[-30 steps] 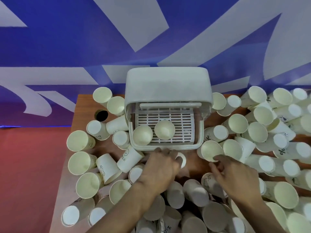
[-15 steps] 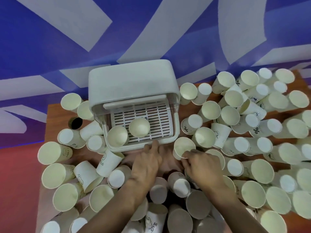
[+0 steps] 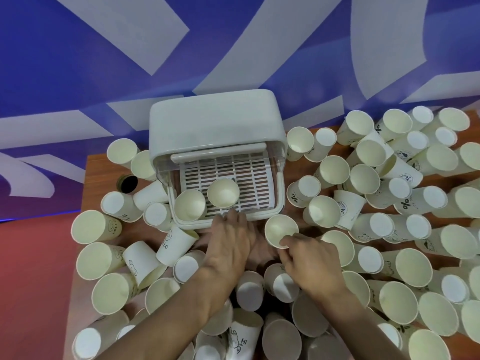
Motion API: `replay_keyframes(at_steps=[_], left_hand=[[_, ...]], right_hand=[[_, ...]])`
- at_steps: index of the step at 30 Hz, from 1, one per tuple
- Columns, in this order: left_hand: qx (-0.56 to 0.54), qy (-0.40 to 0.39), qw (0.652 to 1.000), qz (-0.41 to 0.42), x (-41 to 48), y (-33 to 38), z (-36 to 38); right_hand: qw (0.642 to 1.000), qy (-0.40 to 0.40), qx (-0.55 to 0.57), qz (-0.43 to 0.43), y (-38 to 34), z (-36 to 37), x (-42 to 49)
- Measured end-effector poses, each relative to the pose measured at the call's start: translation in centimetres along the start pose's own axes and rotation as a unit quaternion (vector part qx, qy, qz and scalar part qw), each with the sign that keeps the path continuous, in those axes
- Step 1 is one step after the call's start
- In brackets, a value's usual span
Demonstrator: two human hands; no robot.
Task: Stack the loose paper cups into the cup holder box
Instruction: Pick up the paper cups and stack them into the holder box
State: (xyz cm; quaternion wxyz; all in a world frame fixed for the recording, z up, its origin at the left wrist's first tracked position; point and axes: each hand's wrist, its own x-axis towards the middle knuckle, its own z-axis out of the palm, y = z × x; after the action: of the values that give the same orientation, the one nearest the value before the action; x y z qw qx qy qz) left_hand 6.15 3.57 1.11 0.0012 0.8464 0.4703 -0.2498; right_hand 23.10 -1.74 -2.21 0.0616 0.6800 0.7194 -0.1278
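Note:
The white cup holder box [image 3: 215, 131] stands at the back of the table with its front open and a slatted rack inside. Two paper cups [image 3: 189, 207] [image 3: 223, 192] stand mouth-up on the rack's front left. My left hand [image 3: 228, 242] lies flat just before the box, fingers straight, tips touching its front rim. My right hand [image 3: 311, 258] pinches the near rim of an upright paper cup [image 3: 280, 228] right of the box's front corner. Loose cups surround both hands.
Several paper cups lie tipped or upright over the wooden table [image 3: 91, 178], densest on the right [image 3: 389, 203] and under my forearms. A black round hole [image 3: 128, 183] sits in the table left of the box. A blue and white wall rises behind.
My right hand moved left and took hold of the upright cup's rim by the box. My left hand stayed in front of the box, fingers now at its rim.

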Motion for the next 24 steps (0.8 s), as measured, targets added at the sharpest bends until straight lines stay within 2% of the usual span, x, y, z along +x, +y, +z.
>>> replay_keyframes(at_steps=[2,4,5,7,9,10,11,12,13,14,15,16,17,18,20,22,24], left_hand=[[-0.096,0.029,0.993,-0.055,-1.2,-0.6,-1.4],[-0.216,0.068,0.967,-0.115,-2.6,-1.5,-2.4],[-0.286,0.082,0.944,-0.139,-3.3,-1.8,-2.7],[-0.436,0.086,0.876,-0.186,-4.1,-2.0,-3.1],[-0.555,0.077,0.799,-0.217,-4.4,-1.7,-3.0],[-0.593,0.069,0.77,-0.225,-4.5,-1.6,-2.8],[-0.612,0.057,0.756,-0.226,-4.5,-1.6,-2.5],[-0.603,0.042,0.768,-0.214,-4.5,-1.7,-2.1],[-0.558,0.029,0.808,-0.185,-4.6,-2.0,-1.7],[-0.481,0.023,0.865,-0.146,-4.6,-2.3,-1.2],[-0.394,0.032,0.913,-0.102,-4.4,-2.7,-0.7],[-0.32,0.061,0.944,-0.053,-4.2,-3.1,-0.4],[-0.265,0.106,0.958,0.004,-3.8,-3.4,-0.1],[-0.231,0.145,0.96,0.059,-3.5,-3.6,0.1],[-0.209,0.174,0.953,0.136,-2.9,-3.8,0.6],[-0.203,0.151,0.954,0.164,-2.6,-3.9,1.0],[-0.193,0.135,0.96,0.151,-2.6,-4.2,1.1]], right_hand=[[0.999,0.027,0.021,0.003,0.1,-0.8,-0.7],[0.995,0.064,0.082,0.009,0.1,-2.1,-1.6],[0.989,0.059,0.131,0.012,-0.2,-2.9,-1.8],[0.967,0.005,0.255,0.021,-0.9,-4.0,-1.7],[0.921,-0.042,0.385,0.04,-1.6,-4.2,-1.0],[0.895,-0.045,0.442,0.045,-1.8,-4.1,-0.5],[0.879,-0.038,0.473,0.045,-1.9,-3.9,-0.2],[0.868,-0.045,0.493,0.04,-1.7,-3.7,0.0],[0.867,-0.061,0.494,0.031,-1.4,-3.6,0.2],[0.872,-0.085,0.482,0.015,-1.1,-3.4,0.4],[0.882,-0.111,0.457,-0.004,-0.8,-3.4,0.5],[0.892,-0.131,0.433,-0.019,-0.6,-3.4,0.6],[0.899,-0.145,0.413,-0.031,-0.4,-3.2,0.7],[0.902,-0.154,0.402,-0.04,-0.4,-3.1,0.8],[0.899,-0.154,0.408,-0.044,-0.6,-3.0,0.8],[0.9,-0.129,0.414,-0.035,-0.5,-2.8,0.4],[0.943,-0.088,0.321,-0.025,-0.1,-2.4,-0.2]])
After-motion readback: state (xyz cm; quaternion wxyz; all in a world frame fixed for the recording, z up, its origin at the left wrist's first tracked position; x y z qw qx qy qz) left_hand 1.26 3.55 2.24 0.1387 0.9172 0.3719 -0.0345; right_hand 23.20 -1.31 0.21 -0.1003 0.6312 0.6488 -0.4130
